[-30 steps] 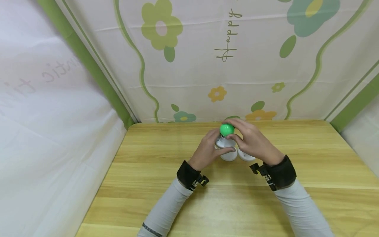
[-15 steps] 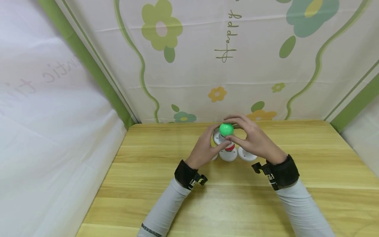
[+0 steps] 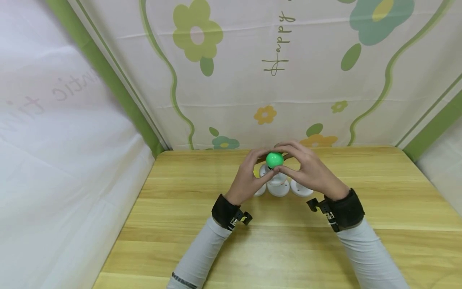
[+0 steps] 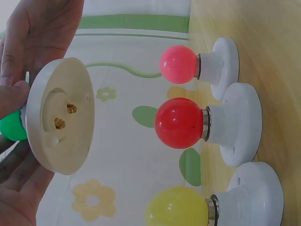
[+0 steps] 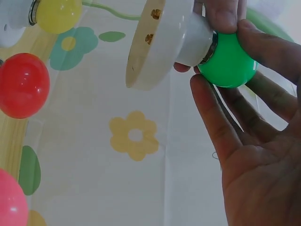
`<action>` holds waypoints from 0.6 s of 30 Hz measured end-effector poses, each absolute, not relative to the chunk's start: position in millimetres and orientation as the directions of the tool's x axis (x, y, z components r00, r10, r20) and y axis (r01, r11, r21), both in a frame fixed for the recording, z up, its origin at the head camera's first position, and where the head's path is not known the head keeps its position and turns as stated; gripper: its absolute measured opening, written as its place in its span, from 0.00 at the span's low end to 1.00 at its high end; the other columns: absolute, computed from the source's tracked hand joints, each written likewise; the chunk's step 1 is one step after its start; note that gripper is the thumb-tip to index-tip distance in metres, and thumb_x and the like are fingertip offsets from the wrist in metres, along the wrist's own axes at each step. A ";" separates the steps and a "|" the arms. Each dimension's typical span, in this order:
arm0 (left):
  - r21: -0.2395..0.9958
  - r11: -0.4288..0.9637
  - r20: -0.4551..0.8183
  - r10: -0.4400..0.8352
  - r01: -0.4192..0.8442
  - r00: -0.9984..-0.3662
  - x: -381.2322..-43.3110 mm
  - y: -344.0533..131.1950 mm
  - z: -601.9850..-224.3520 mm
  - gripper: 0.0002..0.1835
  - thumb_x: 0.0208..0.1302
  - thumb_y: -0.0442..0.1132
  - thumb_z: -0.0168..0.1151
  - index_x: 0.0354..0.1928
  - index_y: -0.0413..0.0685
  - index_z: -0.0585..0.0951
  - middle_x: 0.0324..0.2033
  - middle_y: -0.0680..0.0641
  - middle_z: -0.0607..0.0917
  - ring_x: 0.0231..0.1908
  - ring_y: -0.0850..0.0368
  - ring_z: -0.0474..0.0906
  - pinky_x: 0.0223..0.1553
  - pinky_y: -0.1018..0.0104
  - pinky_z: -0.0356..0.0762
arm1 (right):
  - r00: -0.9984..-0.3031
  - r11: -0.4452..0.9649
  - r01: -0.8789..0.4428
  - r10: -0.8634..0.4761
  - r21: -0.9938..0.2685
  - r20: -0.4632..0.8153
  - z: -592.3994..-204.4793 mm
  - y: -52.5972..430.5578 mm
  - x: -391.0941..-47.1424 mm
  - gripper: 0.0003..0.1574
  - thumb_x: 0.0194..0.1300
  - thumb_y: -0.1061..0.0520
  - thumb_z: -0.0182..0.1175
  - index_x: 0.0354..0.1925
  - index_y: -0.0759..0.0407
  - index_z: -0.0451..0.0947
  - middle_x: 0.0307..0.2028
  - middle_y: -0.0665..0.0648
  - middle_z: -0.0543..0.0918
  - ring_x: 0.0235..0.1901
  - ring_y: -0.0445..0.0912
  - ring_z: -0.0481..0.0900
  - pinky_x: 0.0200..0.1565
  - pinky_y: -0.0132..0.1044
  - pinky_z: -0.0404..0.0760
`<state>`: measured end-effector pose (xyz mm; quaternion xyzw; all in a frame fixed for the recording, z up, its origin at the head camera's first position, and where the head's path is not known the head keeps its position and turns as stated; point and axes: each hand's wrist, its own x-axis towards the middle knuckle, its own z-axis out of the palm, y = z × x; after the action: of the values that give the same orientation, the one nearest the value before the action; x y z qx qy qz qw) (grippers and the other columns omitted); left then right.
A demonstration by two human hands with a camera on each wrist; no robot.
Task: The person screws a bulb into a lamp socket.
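A green light bulb (image 3: 274, 160) sits in a white lamp holder (image 5: 188, 42), held above the table with the bulb uppermost. My left hand (image 3: 245, 178) holds the lamp holder near its neck. With the thumb and fingertips, my right hand (image 3: 306, 170) grips the round green bulb. In the left wrist view the holder's underside shows a pale hollow with two brass screws. Under the hands stand a yellow bulb (image 4: 176, 207), a red bulb (image 4: 178, 122) and a pink bulb (image 4: 178, 64), each upright in its own white holder. From the head, these bulbs are mostly hidden.
The wooden table (image 3: 281, 249) carries the three standing lamps in a row near its back edge. A floral cloth wall (image 3: 231, 84) rises right behind them. White cloth (image 3: 65, 160) hangs at the left side.
The hands have shifted slightly left with the green bulb and its holder. The holder tilted, uncovering the red bulb half a second ago, and now covers it again in the head view.
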<state>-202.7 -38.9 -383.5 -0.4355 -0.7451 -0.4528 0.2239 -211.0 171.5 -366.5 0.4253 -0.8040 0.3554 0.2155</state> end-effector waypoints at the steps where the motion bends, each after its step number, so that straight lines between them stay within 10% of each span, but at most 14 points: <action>1: 0.483 0.206 0.727 0.447 0.851 -0.521 -203.1 -38.6 -383.9 0.30 0.58 0.29 0.67 0.61 0.31 0.67 0.56 0.37 0.73 0.58 0.51 0.71 0.58 0.63 0.73 | -0.542 0.375 -0.840 -0.534 -0.393 0.649 -366.7 171.2 -211.1 0.35 0.51 0.64 0.72 0.58 0.59 0.74 0.56 0.58 0.74 0.52 0.48 0.75 0.44 0.40 0.83; 18: 0.489 0.191 0.728 0.449 0.851 -0.519 -205.6 -38.8 -389.3 0.29 0.58 0.29 0.67 0.60 0.32 0.68 0.54 0.37 0.73 0.54 0.52 0.74 0.52 0.70 0.77 | -0.575 0.394 -0.818 -0.554 -0.419 0.602 -366.7 174.5 -208.5 0.32 0.57 0.61 0.69 0.60 0.56 0.73 0.58 0.53 0.72 0.54 0.43 0.73 0.48 0.34 0.81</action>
<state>-205.6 -38.8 -389.3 -0.4392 -0.7399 -0.4602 0.2188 -208.5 174.5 -366.7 0.4217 -0.8137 0.3539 0.1866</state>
